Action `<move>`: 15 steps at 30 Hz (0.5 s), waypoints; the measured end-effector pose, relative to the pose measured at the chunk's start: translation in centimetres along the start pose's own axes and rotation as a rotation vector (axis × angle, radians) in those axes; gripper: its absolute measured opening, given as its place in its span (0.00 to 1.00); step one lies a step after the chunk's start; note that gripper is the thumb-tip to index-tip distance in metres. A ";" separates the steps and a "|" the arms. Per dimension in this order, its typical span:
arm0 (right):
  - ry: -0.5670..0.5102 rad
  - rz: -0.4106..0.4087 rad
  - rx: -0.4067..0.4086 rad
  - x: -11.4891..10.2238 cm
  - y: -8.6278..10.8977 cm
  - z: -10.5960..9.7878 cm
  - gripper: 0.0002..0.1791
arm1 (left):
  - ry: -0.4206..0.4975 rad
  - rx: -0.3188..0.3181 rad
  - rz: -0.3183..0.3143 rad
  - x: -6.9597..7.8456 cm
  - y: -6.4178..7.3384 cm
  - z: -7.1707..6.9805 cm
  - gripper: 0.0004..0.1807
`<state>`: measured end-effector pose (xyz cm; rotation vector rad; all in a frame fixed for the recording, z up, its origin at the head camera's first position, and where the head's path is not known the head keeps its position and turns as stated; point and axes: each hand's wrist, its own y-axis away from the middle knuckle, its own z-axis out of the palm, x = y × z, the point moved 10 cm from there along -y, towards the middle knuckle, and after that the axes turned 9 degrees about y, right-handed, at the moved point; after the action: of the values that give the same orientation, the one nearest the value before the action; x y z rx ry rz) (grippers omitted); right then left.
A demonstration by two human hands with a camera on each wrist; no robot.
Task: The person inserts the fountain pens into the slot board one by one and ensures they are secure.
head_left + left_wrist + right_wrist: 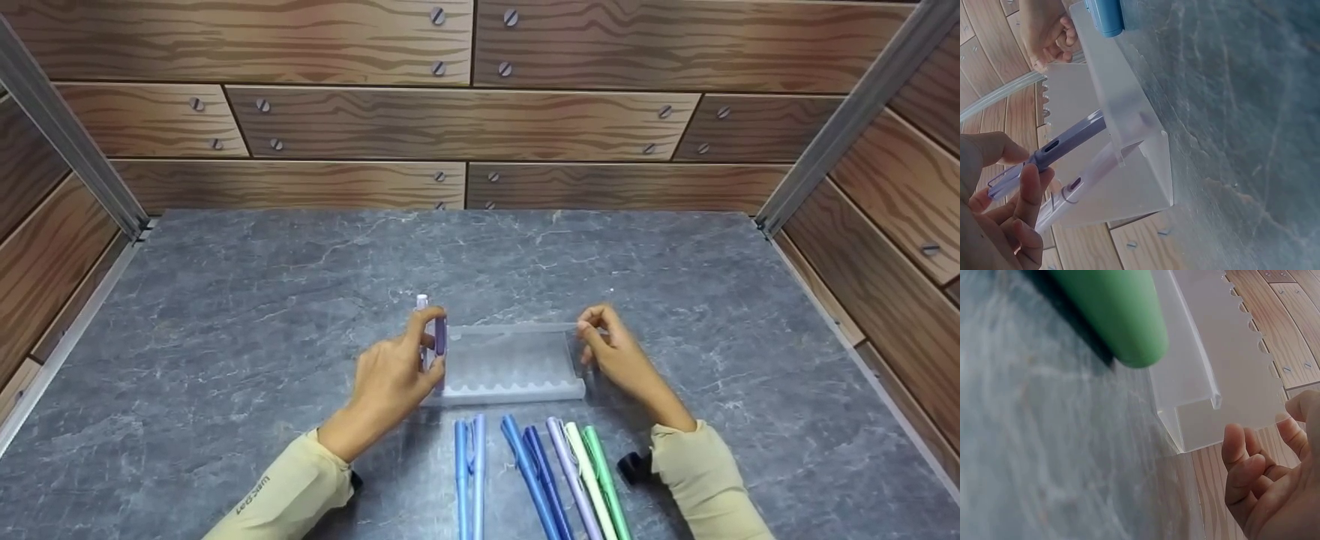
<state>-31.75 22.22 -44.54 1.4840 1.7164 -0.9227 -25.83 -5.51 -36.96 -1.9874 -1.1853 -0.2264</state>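
Note:
My left hand [394, 373] pinches a purple pen [1072, 136] between thumb and fingers at the left end of a frosted clear pen stand [510, 391]. The pen slants, its lower end at the stand's front ledge in the left wrist view. Beside it a paler lilac pen [1092, 171] leans in the end position of the stand, partly behind my fingers. At the stand's right side, my right hand [611, 351] pinches the upper corner of the notched back panel [1241, 371] between thumb and index finger, the other fingers loosely curled.
In front of the stand several pens lie on the grey marbled table [262, 300]: light blue pens [460, 472], blue ones [529, 480], a lilac one [574, 476], a pale green one [592, 480] and a green one [606, 480]. Wood-patterned walls [465, 124] enclose the table.

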 end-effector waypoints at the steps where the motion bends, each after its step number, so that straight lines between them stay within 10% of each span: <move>1: 0.004 -0.003 0.000 0.0 0.0 0.0 0.06 | -0.005 -0.006 -0.003 0.0 0.0 0.0 0.31; 15: 0.020 -0.023 0.028 -0.4 0.0 -0.3 0.06 | -0.065 -0.072 -0.071 -0.3 -1.0 0.3 0.31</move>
<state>-31.67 22.29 -44.05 1.4991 1.7447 -0.9505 -26.84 -5.29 -36.79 -2.0304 -1.3073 -0.2458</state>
